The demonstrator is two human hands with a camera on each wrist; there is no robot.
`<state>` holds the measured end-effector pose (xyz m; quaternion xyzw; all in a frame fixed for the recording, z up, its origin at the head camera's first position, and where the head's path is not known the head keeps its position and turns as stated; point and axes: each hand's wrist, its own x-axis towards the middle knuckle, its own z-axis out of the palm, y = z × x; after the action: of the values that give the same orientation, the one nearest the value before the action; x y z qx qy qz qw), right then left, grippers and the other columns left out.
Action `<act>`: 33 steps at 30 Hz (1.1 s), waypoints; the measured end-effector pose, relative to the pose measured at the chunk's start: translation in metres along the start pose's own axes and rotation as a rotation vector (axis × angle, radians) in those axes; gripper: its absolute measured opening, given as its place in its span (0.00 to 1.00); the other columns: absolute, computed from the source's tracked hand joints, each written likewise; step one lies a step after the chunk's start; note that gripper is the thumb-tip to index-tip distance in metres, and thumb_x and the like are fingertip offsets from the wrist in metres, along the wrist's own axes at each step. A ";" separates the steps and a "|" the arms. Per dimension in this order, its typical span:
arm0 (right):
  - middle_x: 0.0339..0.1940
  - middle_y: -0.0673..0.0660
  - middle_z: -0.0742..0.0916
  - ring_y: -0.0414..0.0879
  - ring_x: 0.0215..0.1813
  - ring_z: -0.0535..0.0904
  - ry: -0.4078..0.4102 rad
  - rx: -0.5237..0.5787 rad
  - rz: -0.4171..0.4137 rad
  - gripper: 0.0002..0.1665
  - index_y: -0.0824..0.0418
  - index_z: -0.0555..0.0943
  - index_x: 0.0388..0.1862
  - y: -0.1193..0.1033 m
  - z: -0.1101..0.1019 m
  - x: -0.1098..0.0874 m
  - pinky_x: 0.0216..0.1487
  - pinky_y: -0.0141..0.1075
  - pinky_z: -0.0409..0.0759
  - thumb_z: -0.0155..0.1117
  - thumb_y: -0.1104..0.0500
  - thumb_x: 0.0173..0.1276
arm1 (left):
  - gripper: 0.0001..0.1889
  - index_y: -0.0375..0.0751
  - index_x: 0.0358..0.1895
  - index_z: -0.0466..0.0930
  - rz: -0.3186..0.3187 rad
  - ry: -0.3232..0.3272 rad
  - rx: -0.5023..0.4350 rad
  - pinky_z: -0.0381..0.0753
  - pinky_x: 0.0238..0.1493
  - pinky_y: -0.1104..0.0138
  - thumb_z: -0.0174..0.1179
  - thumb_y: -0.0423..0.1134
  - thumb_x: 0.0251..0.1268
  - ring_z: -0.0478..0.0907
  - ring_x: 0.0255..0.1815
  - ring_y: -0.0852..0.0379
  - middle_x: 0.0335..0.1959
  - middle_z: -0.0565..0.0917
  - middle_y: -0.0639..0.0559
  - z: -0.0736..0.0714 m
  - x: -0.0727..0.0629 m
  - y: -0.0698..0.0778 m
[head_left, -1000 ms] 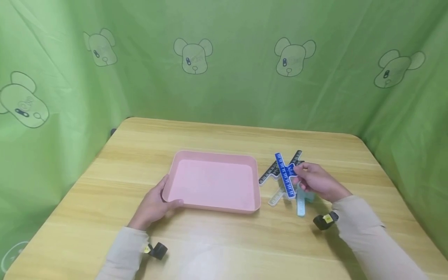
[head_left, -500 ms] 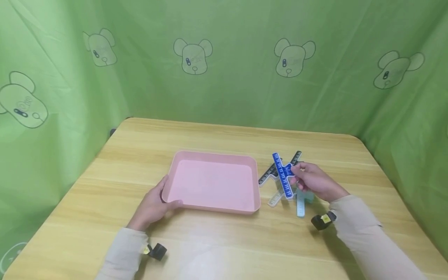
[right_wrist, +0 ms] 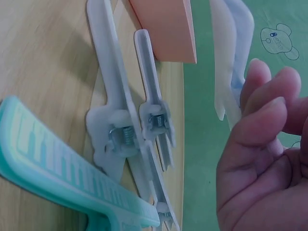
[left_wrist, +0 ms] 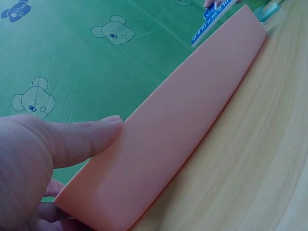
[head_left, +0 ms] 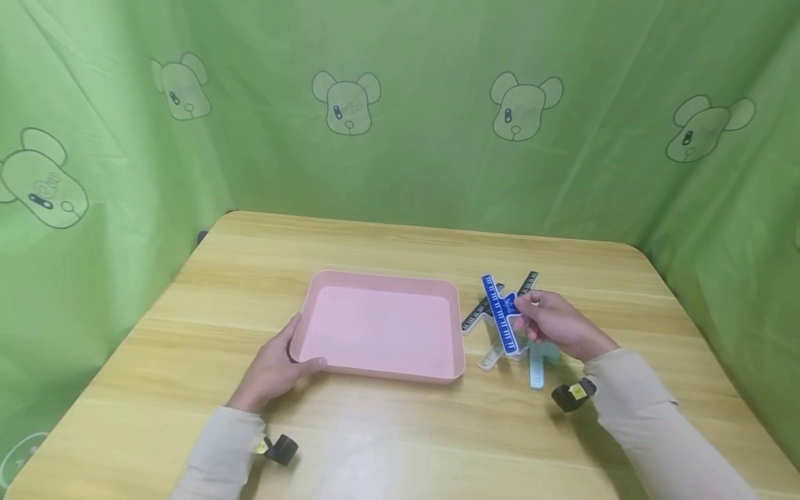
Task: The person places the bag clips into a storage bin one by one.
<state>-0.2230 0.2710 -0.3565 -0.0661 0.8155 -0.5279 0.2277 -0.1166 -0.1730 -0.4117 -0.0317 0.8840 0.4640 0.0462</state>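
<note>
Hands well apart, a person pinches a blue clip (head_left: 502,316) by its tab in the right hand (head_left: 559,321) and grips the near left corner of a pink tray (head_left: 375,326) with the left hand (head_left: 269,368), thumb along the wall. The clip hangs over a loose pile just right of the tray; the step in hand looks to be taking one clip from the heap. The next move likely calls for a firm pinch and enough height to keep the long edge from snagging its neighbors or the raised rim. The tray is smooth, matte and round-cornered, apparently plastic. The clips are long bars printed with piano keys: black clips (head_left: 481,307), a pale clip (head_left: 491,355) and a glossy mint clip (head_left: 536,368), with a coiled spring (right_wrist: 128,136) visible beneath one, all on a wood-grain tabletop (head_left: 387,444).
</note>
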 end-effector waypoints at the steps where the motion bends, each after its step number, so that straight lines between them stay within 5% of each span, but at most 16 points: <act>1: 0.29 0.55 0.80 0.39 0.23 0.71 -0.001 -0.001 -0.001 0.16 0.70 0.68 0.47 0.000 0.000 0.000 0.26 0.31 0.72 0.42 0.56 0.80 | 0.54 0.35 0.77 0.47 0.000 -0.001 -0.002 0.54 0.71 0.45 0.72 0.49 0.53 0.54 0.73 0.34 0.74 0.56 0.34 0.000 0.000 0.000; 33: 0.37 0.62 0.81 0.39 0.25 0.71 -0.015 0.026 -0.005 0.18 0.73 0.66 0.52 -0.012 0.012 0.007 0.28 0.30 0.73 0.42 0.56 0.80 | 0.54 0.37 0.77 0.47 0.008 0.001 0.016 0.55 0.70 0.44 0.72 0.50 0.53 0.55 0.72 0.34 0.74 0.57 0.34 0.000 -0.001 0.000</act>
<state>-0.2251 0.2538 -0.3520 -0.0691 0.8068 -0.5384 0.2332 -0.1155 -0.1728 -0.4118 -0.0279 0.8879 0.4571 0.0441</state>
